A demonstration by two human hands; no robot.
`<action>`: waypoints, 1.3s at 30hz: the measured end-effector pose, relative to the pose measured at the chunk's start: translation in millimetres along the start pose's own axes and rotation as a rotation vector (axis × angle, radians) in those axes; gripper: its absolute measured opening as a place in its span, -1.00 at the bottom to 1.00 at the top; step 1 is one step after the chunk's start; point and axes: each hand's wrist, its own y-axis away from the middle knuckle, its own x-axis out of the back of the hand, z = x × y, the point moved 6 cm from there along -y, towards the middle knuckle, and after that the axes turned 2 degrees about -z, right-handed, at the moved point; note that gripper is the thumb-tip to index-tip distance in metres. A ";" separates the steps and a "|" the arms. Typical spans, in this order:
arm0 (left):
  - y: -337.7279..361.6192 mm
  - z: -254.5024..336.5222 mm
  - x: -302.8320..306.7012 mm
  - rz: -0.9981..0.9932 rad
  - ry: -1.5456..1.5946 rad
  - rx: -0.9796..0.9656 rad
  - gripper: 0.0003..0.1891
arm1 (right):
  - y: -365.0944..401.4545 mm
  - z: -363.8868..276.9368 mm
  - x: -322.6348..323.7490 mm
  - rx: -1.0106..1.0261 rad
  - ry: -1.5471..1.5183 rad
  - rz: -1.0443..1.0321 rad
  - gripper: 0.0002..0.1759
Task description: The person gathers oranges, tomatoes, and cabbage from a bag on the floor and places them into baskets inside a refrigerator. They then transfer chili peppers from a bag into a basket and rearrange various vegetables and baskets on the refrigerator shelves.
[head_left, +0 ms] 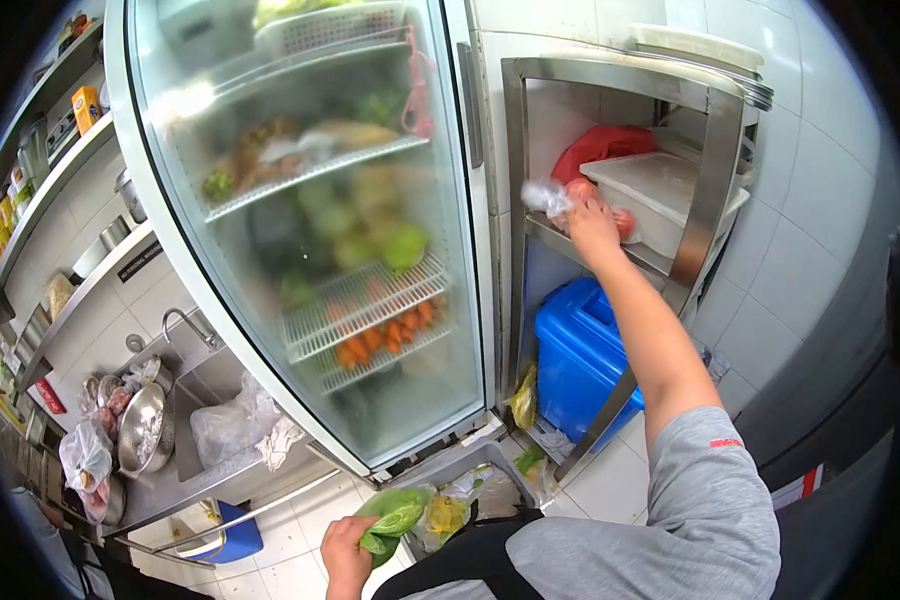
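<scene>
My left hand (346,552), low in the view, is closed around a bundle of green leafy vegetables (402,515), partly wrapped in clear plastic. Below it is a grey crate (462,462) holding plastic bags and yellowish produce. My right arm stretches to a metal rack (530,130). There my right hand (594,228) grips a clear plastic bag (548,198) with round reddish things inside; its fingertips are partly hidden. Right beside it are a lidded white container (650,185) and a red bag (605,148).
A glass-door fridge (310,240) with vegetables on its racks stands shut in front. Under the metal rack is a blue lidded bin (580,340). To the left, a steel sink (205,400) holds bags, with a steel bowl (146,428) beside it. Another person's sleeve (45,545) shows bottom left.
</scene>
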 end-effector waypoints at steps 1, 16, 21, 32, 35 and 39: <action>-10.3 7.2 6.5 0.058 0.003 -0.083 -0.67 | 11.3 -8.0 6.8 -0.041 0.050 -0.009 -0.43; -110.0 187.5 156.7 0.585 0.596 -1.190 -0.91 | 246.0 -251.6 248.0 0.935 -0.371 0.506 -0.32; -149.1 204.4 169.5 0.831 0.280 -0.789 -0.13 | 160.3 -229.9 371.0 0.820 0.574 1.254 -0.48; 40.7 -32.1 -10.8 0.125 -0.179 0.403 -0.37 | -169.4 -53.0 278.7 0.186 0.572 -0.109 -0.21; 214.2 -109.6 -81.7 -0.421 -0.336 0.866 -0.39 | -194.8 -45.6 215.8 0.404 0.778 -0.159 -0.25; 456.5 -131.0 -167.3 -0.772 -0.126 1.300 -0.47 | -165.0 -46.2 237.1 -0.148 1.089 -0.287 0.08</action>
